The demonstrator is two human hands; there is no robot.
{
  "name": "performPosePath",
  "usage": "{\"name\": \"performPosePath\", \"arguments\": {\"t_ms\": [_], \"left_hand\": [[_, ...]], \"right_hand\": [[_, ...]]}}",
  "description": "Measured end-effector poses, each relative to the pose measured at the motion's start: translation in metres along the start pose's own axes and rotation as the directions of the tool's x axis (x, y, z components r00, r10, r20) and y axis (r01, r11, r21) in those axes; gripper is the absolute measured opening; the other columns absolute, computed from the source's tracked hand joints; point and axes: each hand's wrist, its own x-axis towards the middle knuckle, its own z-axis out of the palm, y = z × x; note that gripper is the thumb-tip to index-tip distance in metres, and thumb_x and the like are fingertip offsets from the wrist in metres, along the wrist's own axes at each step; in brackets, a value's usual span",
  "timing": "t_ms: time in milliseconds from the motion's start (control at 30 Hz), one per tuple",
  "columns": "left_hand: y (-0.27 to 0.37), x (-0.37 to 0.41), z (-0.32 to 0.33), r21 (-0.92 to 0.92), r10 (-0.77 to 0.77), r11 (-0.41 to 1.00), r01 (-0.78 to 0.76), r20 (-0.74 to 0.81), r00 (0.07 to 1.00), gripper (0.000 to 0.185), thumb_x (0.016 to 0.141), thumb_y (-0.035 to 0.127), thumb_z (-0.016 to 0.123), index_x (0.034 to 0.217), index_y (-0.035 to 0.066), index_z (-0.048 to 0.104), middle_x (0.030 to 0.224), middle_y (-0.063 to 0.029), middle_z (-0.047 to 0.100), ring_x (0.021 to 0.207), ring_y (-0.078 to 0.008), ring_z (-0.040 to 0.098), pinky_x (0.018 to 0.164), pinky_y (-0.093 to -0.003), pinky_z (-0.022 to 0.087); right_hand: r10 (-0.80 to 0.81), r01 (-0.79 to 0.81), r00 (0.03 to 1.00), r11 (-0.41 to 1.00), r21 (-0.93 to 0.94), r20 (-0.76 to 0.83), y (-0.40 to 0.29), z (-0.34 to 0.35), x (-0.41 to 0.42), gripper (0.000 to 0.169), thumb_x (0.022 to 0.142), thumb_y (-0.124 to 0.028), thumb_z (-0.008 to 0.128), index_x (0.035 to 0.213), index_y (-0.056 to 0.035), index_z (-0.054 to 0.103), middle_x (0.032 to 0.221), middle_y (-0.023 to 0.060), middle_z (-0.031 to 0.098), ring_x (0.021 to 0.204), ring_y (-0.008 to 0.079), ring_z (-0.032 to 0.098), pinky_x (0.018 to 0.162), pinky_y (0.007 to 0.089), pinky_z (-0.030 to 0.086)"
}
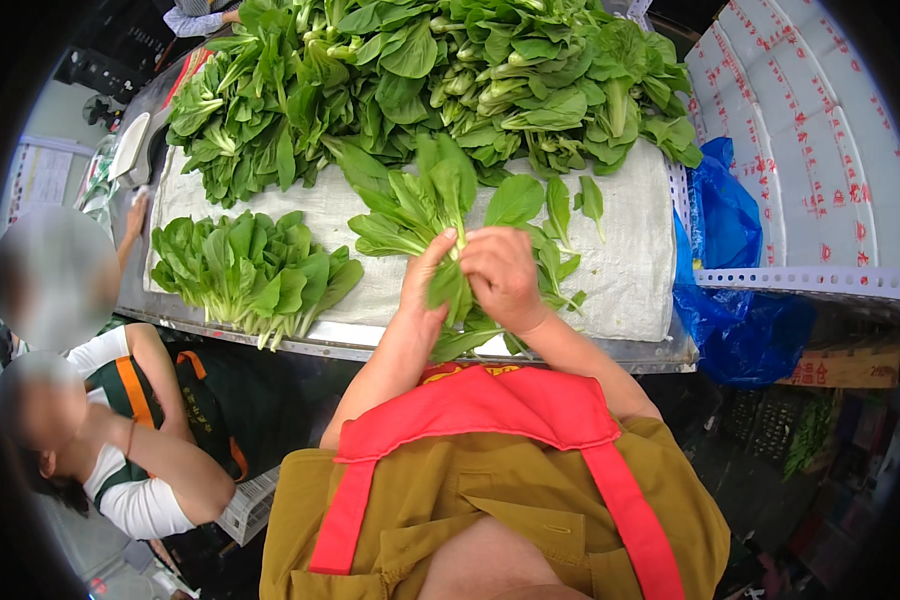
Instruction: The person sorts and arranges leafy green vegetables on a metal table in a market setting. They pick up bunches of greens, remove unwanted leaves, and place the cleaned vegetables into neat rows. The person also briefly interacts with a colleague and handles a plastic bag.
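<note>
Close to the table's near edge, my left hand (425, 277) is closed around the stem end of a leafy green plant (420, 199), whose leaves fan out away from me. My right hand (504, 274) pinches at the same stem base, beside my left. Loose green leaves (559, 210) lie on the white woven cloth (622, 247) right of my hands, and more are under my wrists. To the left, a row of trimmed leafy greens (247, 270) rests with its stems towards me. A large heap of leafy greens (420, 82) covers the far side.
Blue plastic bags (727, 217) hang at the table's right end, beside stacked white boxes (802, 135) with red print. A white tray-like object (130, 146) sits at the far left. People in dark green aprons (202, 412) are close on the left; another person's sleeve (195, 21) shows beyond the heap.
</note>
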Motion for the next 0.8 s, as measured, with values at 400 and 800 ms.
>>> {"name": "performPosePath", "arguments": {"t_ms": [400,800], "left_hand": [[0.001,-0.004,0.009,-0.092,0.004,0.996,0.007,0.117,0.993,0.026,0.081,0.012,0.067,0.103,0.004,0.057,0.096,-0.0105,0.064,0.095,-0.0228,0.062,0.089,-0.039,0.05],[0.14,-0.092,-0.031,0.399,0.713,0.656,-0.64,-0.052,0.699,0.042,0.076,0.011,0.072,0.113,0.001,0.053,0.106,-0.009,0.061,0.091,-0.0217,0.061,0.082,-0.0369,0.052]], "right_hand": [[0.769,-0.698,0.598,0.364,0.617,0.223,0.022,-0.012,-0.009,0.023,0.081,-0.01,0.065,0.1,0.0012,0.061,0.102,0.009,0.064,0.093,0.0163,0.059,0.078,0.0307,0.048],[0.524,-0.592,0.77,0.8,0.099,0.363,0.015,-0.038,-0.017,0.019,0.081,-0.001,0.063,0.099,0.0038,0.063,0.097,0.0096,0.065,0.09,0.0134,0.06,0.081,0.0248,0.046]]}}
